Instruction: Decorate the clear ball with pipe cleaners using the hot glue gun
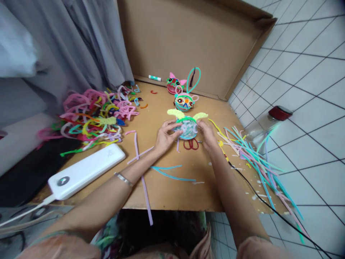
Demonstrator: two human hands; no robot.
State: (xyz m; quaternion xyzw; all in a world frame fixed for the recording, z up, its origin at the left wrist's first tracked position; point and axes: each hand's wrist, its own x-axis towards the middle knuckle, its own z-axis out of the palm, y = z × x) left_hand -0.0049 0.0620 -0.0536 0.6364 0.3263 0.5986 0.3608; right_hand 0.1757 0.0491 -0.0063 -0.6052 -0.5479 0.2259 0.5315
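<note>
1. Left hand [167, 136] pinches the round blue craft [189, 132]; right hand [207, 134] holds its right edge.
2. White power bank [88, 172] lies left.
3. Between hands, craft is near 2 animal faces [184, 103].
4. Pipe cleaners [258, 163] lie right.

The left hand [167, 137] and right hand [207, 136] are bare, as are the forearms [233, 190] up to a loose peach-pink left sleeve [71, 247] with a faint greenish rim and a matching, blurred right sleeve [258, 248] at the near edge. A narrow silver-coloured bangle [123, 179] circles the left wrist [133, 168].
</note>
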